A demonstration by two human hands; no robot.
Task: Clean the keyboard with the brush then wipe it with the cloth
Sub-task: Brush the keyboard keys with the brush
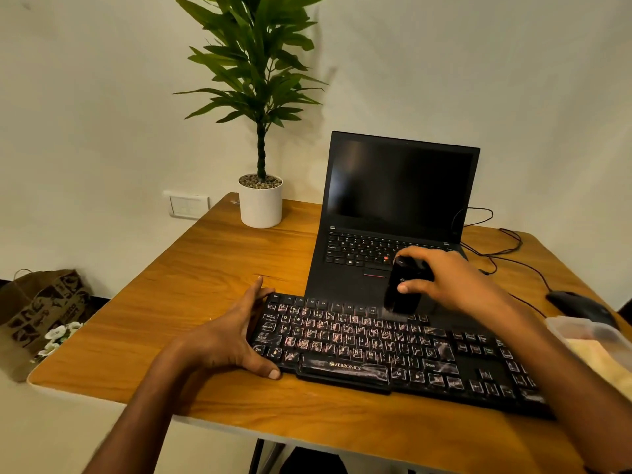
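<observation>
Fingers point(415, 287) of the right hand point(455, 282) grip a black brush point(403, 289), bristles down on the dusty keyboard's point(376, 347) top rows. The left hand point(236, 336), fingers straight, braces the keyboard's left end, likely steadying it. No cloth is identifiable.

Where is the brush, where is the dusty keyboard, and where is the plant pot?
brush point(403, 285), head view, on its black body below the fingers.
keyboard point(345, 366), head view, on the space bar.
plant pot point(261, 208), head view, on its white front wall.
</observation>
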